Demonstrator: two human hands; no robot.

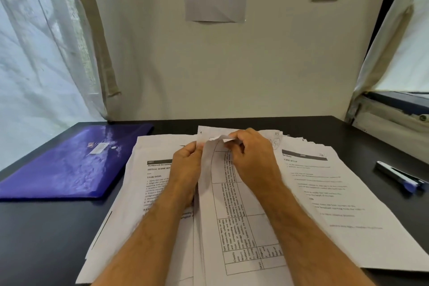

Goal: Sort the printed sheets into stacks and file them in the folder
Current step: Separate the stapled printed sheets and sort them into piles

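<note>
We judge sorting underway: both hands, frame centre, pinch the curled top edge of a white table-printed sheet [232, 211] — left hand [185, 165] and right hand [253, 158] fingers clamped on it. Loose printed sheets [325, 193] spread beneath; glossy purple plastic folder [69, 165] lies shut, left. Next: 1 sheet peeled free. Fingertips hidden, text blurred.

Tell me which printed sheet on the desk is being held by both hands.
The table-printed sheet in the middle, turned sideways: left hand and right hand pinch its curled top edge. The sheets either side lie flat, unheld.
</note>
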